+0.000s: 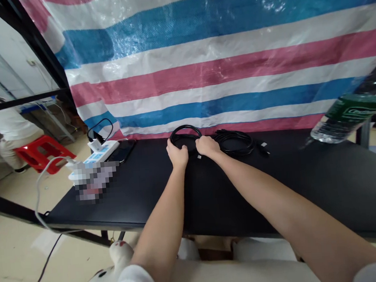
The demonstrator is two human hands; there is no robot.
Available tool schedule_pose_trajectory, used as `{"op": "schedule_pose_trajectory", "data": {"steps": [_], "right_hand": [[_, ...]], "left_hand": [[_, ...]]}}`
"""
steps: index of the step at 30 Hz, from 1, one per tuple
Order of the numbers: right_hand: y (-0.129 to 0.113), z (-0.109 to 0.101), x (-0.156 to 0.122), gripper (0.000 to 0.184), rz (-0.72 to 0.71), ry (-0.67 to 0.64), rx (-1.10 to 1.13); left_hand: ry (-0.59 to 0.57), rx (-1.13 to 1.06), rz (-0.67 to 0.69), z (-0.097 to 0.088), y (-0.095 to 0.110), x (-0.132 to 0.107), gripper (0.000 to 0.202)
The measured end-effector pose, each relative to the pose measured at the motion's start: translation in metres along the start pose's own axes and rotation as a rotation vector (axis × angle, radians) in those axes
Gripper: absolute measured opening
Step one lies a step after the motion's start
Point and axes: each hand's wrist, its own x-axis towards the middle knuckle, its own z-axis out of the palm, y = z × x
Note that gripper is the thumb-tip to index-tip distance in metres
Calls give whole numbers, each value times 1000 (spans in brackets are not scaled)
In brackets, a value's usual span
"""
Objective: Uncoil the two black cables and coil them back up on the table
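Note:
A looped black cable (184,127) is held between my two hands just above the middle of the black table (139,184). My left hand (177,154) grips the loop's left side, fingers wrapped round it. On the opposite side, my right hand (207,146) is closed on the same cable. A small pale connector or tag (199,157) shows between the hands. Right beside my right hand lies a second coiled black cable (237,152), with its black plug end (262,147) pointing right. The fingers hide part of the held loop.
At the left stand a white power strip (102,152) with plugs and a dark phone (123,151). A tilted water bottle (339,118) is at the right. A striped plastic sheet (202,70) hangs behind the table. Beyond, a person sits on a red stool (45,152).

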Motion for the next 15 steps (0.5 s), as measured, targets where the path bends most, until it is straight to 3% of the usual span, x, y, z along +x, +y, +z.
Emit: {"op": "schedule_pose_trajectory", "data": {"steps": [3,7,12,15], "right_hand": [[-6,2,6,44,4,13,21],[-9,9,10,40,19,37,28],[-3,19,6,47,-16,125,-6],[7,19,1,45,-133,116,-22]], "left_hand": [[-82,273,37,-3,5,-7,74],[-223,548,50,-4,8,-13,71],[-287,677,138,-2,2,-12,42],[-282,686,203,0,-3,-10,33]]}}
